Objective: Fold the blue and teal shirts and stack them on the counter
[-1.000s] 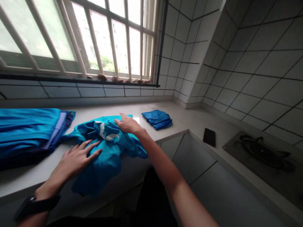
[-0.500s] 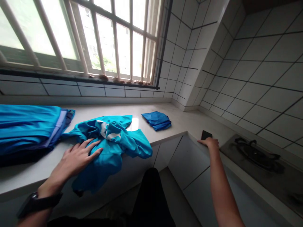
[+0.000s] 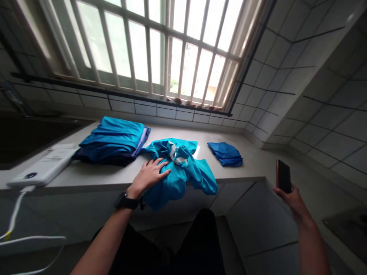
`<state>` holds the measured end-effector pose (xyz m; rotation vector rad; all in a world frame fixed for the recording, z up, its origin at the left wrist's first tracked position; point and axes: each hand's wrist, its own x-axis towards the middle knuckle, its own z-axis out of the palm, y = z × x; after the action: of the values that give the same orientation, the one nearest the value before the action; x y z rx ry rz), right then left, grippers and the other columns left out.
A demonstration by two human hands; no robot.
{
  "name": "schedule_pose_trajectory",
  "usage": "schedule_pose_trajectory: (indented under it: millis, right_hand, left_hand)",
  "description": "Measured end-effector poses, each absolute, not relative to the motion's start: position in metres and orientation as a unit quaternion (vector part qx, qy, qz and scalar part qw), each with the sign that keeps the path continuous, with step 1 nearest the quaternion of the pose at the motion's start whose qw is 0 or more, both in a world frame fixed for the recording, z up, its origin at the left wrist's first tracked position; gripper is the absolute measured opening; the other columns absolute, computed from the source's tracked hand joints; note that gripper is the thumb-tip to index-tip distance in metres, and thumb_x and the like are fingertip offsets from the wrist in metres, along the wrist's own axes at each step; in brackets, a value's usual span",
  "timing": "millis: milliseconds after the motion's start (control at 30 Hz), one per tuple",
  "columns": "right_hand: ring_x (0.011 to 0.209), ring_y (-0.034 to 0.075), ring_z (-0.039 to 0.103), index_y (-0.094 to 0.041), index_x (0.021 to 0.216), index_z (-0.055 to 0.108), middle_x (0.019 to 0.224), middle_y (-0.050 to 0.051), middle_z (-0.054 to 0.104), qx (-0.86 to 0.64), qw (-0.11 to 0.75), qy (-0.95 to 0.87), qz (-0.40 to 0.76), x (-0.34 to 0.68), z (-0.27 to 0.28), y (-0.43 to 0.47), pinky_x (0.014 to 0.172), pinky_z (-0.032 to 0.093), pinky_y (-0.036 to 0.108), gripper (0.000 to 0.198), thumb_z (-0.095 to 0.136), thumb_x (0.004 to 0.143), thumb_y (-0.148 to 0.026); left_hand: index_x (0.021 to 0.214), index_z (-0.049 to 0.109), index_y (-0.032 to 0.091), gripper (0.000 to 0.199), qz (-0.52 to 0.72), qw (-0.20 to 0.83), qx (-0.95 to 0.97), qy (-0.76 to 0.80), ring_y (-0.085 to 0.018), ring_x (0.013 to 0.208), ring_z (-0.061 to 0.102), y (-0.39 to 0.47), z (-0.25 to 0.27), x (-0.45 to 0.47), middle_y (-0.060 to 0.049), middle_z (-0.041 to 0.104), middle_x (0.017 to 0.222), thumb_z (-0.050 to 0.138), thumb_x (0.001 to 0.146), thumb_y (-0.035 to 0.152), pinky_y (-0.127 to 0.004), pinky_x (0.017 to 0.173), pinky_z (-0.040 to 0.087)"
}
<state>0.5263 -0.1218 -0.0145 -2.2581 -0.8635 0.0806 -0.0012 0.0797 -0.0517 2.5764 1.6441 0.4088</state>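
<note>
My left hand [image 3: 151,174] lies with its fingers spread on a crumpled turquoise garment [image 3: 183,173], which has a white patch and hangs partly over the counter's front edge. At the right, my right hand [image 3: 294,200] grips a black smartphone [image 3: 283,176] by its lower end, tilted above the side counter. A folded stack of blue and turquoise clothes [image 3: 114,137] sits left of the crumpled garment. To its right lies a small folded blue cloth [image 3: 226,154].
A white power bank [image 3: 43,168] with a white cable [image 3: 17,210] rests at the counter's left. Behind it are a dark sink [image 3: 34,133] and a tap [image 3: 17,99]. A gas stove [image 3: 349,229] is at the far right. A barred window [image 3: 160,49] is above the counter [image 3: 252,164].
My view has turned left, bringing the power bank and sink into sight. My right hand has lifted the phone off the counter. My left hand stays on the garment.
</note>
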Motion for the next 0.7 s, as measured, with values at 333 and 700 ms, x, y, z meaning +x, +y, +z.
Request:
schedule_pose_trajectory:
  millis: [333, 700]
  right_hand:
    - [0.126, 0.034, 0.064, -0.026, 0.154, 0.034, 0.14, 0.014, 0.063, -0.57, 0.546, -0.547, 0.28, 0.236, -0.049, -0.013, 0.103, 0.054, 0.05, 0.113, 0.089, 0.06, -0.054]
    - [0.137, 0.039, 0.055, -0.019, 0.16, 0.031, 0.155, 0.02, 0.051, -0.597, 0.495, -0.616, 0.139, 0.179, -0.066, -0.004, 0.105, 0.053, 0.054, 0.111, 0.084, 0.067, -0.049]
  left_hand:
    - [0.148, 0.059, 0.027, 0.059, 0.178, 0.071, 0.828, 0.527, -0.034, 0.142, 0.051, 0.07, -0.049, -0.005, -0.008, 0.049, 0.162, 0.047, 0.1, 0.058, -0.051, 0.121, 0.035]
    - [0.117, 0.078, 0.027, 0.041, 0.346, 0.122, 0.778, 0.51, -0.028, 0.126, 0.058, 0.067, -0.052, -0.01, -0.008, 0.066, 0.133, 0.043, 0.106, 0.048, -0.048, 0.115, 0.039]
